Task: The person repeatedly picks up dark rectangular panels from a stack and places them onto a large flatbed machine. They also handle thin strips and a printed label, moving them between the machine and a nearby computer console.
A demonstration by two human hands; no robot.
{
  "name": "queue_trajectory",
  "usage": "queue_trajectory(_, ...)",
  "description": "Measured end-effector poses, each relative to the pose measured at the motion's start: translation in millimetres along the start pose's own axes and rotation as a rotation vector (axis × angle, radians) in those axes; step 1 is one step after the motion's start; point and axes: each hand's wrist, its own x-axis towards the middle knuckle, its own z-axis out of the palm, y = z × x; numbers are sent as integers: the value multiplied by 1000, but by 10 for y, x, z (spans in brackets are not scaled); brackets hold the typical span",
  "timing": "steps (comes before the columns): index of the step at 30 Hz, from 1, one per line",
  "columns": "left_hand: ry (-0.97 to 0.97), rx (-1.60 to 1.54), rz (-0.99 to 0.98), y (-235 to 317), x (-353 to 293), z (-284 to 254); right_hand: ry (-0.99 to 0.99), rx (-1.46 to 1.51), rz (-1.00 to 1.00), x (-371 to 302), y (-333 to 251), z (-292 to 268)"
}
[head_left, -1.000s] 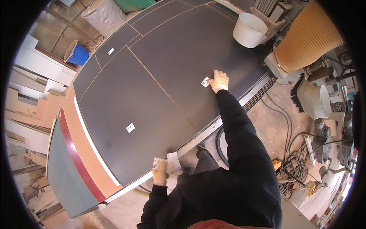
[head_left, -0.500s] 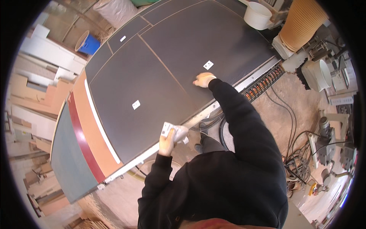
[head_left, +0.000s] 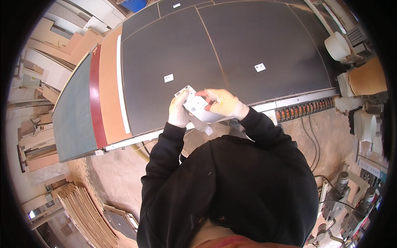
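Observation:
My left hand (head_left: 178,110), in a pale knit glove, is closed around a strip of white printed labels (head_left: 197,105) that curls and hangs down near my body. My right hand (head_left: 225,102), gloved with bare fingertips showing, pinches the right side of the same strip. Both hands are just above the near edge of a large dark board (head_left: 173,53), which is divided into panels by pale cut lines. One white label (head_left: 168,78) lies on the left panel and another label (head_left: 259,67) on the right one. A smaller-looking label (head_left: 176,5) is farther back.
Left of the dark board are an orange-tan strip (head_left: 108,87), a dark red strip (head_left: 94,95) and a grey-green panel (head_left: 74,111). A cable chain (head_left: 306,108) runs along the table's right front edge. A ribbed tan hose (head_left: 368,78) is at right; stacked sheets (head_left: 87,217) stand lower left.
My right hand has left the board beside the right label and come back to the label strip in my left hand. My view has turned, so the board appears shifted.

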Motion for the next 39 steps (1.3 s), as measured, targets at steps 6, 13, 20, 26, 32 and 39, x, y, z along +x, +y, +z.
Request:
queue_trajectory(6, 88, 250, 168, -27, 878, 545, 106, -74, -127, 457, 277, -863)
queue_trajectory(13, 310, 531, 268, -249, 2441, 657, 439, -240, -452, 1216, 1317, -1870)
queue_trajectory(20, 606, 1645, 158, -1130, 3472, -187, 835, -93, 34, 2747, 3186, -4000)
queue_trajectory(26, 259, 1869, 383, -1285, 3513, -298, 790, -514, 206, 4558, 3983, -6356)
queue_trajectory(32, 230, 1937, 109, -1146, 3608, 53, 789, -1018, 381, 5024, 4268, -7206)
queue_trajectory(39, 170, 1763, 19, -1115, 3657, 150, 648, -1318, -76, 4742, 4476, -6812)
